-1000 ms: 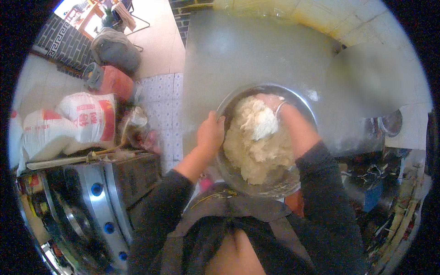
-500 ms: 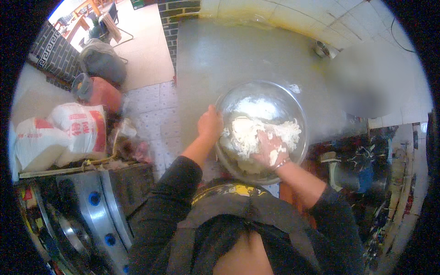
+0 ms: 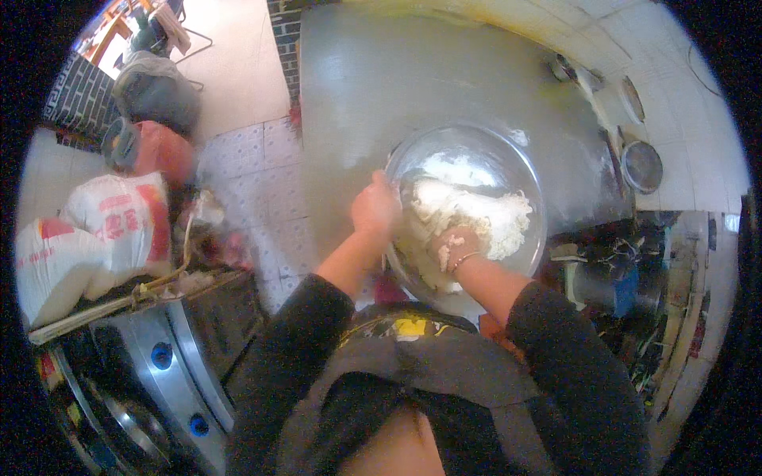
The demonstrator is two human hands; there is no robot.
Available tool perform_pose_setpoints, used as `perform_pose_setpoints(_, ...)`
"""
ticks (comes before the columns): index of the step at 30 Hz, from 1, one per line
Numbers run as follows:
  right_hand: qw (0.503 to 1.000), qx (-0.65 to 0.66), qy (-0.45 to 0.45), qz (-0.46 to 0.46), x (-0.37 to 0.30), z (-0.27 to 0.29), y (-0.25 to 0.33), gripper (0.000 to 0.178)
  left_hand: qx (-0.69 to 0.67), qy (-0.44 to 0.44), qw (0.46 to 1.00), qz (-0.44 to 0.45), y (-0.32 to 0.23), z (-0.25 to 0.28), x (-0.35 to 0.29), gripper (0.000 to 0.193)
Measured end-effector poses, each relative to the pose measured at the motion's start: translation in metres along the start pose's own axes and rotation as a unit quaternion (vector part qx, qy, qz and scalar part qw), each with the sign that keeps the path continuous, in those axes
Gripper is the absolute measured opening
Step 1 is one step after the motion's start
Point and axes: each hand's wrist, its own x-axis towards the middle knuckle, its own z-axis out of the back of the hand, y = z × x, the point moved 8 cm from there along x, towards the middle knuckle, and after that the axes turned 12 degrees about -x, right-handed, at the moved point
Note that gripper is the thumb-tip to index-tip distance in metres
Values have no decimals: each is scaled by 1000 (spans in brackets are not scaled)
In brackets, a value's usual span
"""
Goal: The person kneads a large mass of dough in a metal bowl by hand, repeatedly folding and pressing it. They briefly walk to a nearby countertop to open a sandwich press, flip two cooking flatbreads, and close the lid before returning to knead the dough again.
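Pale dough lay in the metal bowl on the bench, the right hand sunk in it, the left hand at the bowl's left rim. A hard push could have skidded or tipped the bowl if the left hand steadied it poorly. With the right fingers buried and the left blurred, I could not tell whether either set was apart, together or clamped; the bowl's underside was hidden.

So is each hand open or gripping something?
Left hand: closed on the bowl at its left rim.
Right hand: partly buried in the dough; open or closed can't be told.
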Motion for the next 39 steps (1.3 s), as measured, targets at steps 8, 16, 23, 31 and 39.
perform_pose_setpoints(8, 996, -4, 58, -67, 67, -23, -3, 18, -35, 1, 999, 16, 14, 1, -8, 26)
perform_pose_setpoints(16, 995, -61, 12, -76, 103, -62, -13, 24, -27, -43, 997, -51, 0, 7, -10, 24)
perform_pose_setpoints(23, 869, 384, -309, -33, -16, 33, -80, 45, -110, -135, 984, -36, 31, -10, -72, 26)
perform_pose_setpoints(31, 569, 785, -107, -222, 56, -67, -200, 36, 24, -40, 995, -88, 7, 12, 22, 24)
perform_pose_setpoints(39, 417, 902, 76, -79, 128, -53, -145, 33, 40, 0, 998, -47, -8, 11, 38, 32)
